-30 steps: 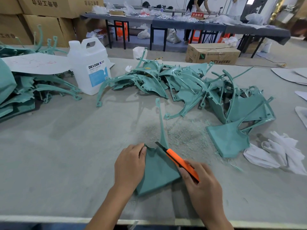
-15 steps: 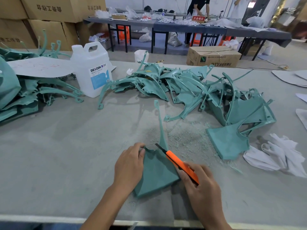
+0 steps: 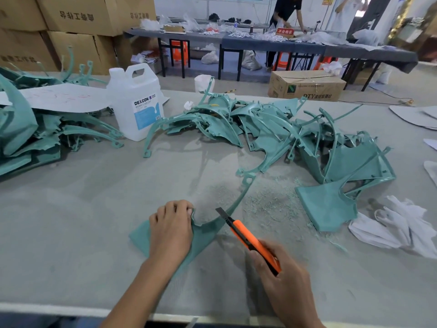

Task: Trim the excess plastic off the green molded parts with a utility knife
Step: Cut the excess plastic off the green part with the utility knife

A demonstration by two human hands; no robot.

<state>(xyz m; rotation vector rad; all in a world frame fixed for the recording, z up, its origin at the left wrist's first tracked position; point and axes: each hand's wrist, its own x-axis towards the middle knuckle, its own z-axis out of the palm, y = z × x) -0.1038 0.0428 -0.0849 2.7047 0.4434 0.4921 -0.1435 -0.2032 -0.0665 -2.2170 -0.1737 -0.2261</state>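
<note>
The left hand [image 3: 171, 229] pins the part [image 3: 207, 230] on the near surface [image 3: 71, 221], fingers [image 3: 177, 205] curled over its far edge. The right hand [image 3: 283, 280] grips the knife [image 3: 248, 237], blade just beside the part's thin arm. A slip leftward could cut those curled fingers.
</note>
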